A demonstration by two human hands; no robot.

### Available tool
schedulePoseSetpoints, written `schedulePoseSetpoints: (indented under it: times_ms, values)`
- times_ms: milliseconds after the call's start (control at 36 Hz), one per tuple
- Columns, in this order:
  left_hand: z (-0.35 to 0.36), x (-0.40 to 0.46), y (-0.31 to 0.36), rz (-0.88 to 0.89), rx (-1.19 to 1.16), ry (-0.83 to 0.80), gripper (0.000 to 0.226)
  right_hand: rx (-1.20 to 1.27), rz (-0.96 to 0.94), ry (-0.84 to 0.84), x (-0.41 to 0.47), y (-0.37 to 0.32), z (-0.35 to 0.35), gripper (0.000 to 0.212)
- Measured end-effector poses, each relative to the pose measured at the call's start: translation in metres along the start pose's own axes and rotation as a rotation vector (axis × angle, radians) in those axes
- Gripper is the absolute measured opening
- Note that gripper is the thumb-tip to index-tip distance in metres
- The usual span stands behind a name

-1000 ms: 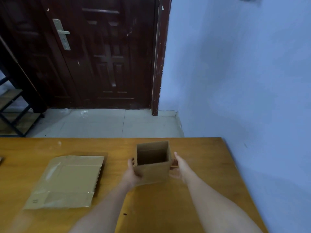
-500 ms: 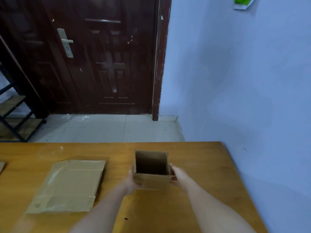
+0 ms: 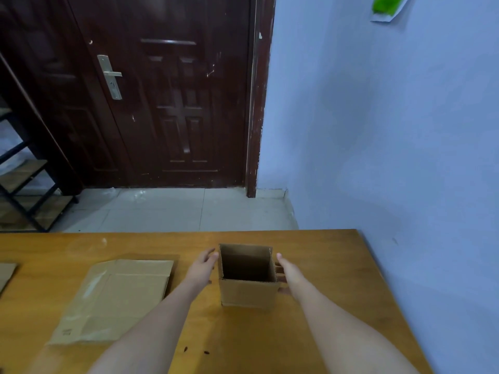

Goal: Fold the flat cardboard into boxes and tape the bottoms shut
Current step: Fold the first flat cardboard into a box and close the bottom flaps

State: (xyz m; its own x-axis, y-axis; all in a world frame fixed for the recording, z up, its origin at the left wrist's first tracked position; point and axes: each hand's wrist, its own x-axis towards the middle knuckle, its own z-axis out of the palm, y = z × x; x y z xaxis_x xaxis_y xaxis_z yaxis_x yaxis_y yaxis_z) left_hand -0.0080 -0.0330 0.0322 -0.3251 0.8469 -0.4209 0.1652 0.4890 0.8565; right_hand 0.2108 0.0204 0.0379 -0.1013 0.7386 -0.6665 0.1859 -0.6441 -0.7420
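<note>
Standing upright and open-topped on the table (image 3: 310, 333), the box (image 3: 248, 276) sits squarely between my left hand (image 3: 202, 267) and right hand (image 3: 286, 273), both flat-fingered against its sides, with the flat cardboard (image 3: 113, 298) lying nearer my left.

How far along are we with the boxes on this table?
Done: one box stands upright, open top up; its bottom can't be seen, so taping is unconfirmed. In hand: the left hand and right hand sit with straight fingers on either side of it. Left: a stack of flat cardboard lies unfolded on the table, and another flat piece shows at the left edge.
</note>
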Motion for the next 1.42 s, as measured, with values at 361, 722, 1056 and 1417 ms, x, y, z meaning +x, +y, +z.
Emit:
schedulePoseSetpoints:
  times_ms: [361, 722, 1056, 1417]
  values:
    - [0.004, -0.009, 0.007, -0.025, -0.003, -0.117, 0.047, 0.009, 0.005, -0.005, 0.004, 0.001, 0.002, 0.040]
    - [0.018, -0.007, 0.006, 0.002, 0.141, -0.004, 0.054, -0.228, -0.032, -0.065, 0.006, 0.002, 0.003, 0.051]
    - [0.022, 0.005, 0.019, 0.102, 0.562, 0.087, 0.061, -0.386, -0.001, 0.017, 0.018, -0.011, 0.011, 0.046]
    - [0.006, 0.006, 0.025, 0.214, 0.651, -0.150, 0.034, -0.429, 0.006, 0.049, 0.022, -0.011, 0.015, 0.042]
